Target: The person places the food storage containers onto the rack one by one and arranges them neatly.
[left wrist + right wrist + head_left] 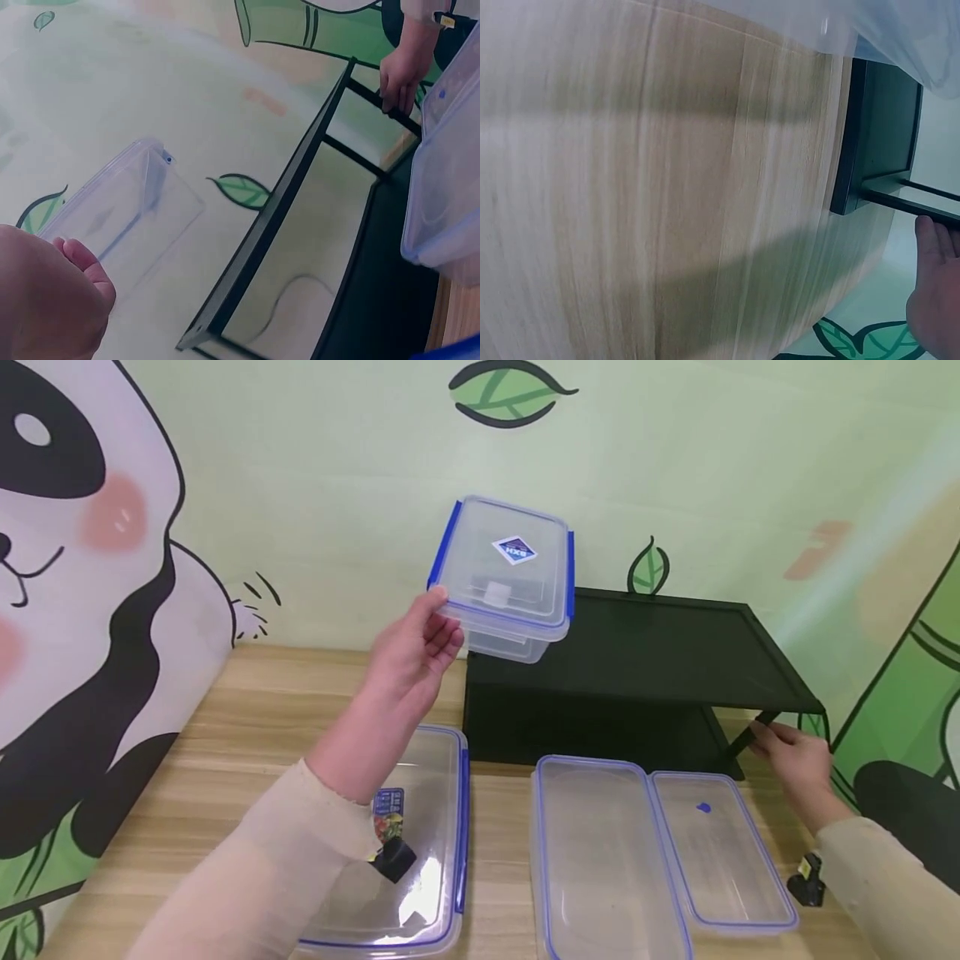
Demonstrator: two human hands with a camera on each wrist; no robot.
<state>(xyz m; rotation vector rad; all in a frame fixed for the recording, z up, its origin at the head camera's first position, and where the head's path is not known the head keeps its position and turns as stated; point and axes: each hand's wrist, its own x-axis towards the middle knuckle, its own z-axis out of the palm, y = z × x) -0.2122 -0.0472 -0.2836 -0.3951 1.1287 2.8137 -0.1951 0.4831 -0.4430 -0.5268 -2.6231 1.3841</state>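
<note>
One rectangular clear-plastic box [504, 578] | left grip [414, 653] pinches it | right grip [797, 767] holds slim black post [741, 742]

The left hand [412, 652] pinches, raised; the right hand [798, 765] grips.

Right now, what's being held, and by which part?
Left grip: clear lidded food container with blue side clips, by its near-left corner. Right grip: black two-level shelf, by a support bar at its right end.
</note>
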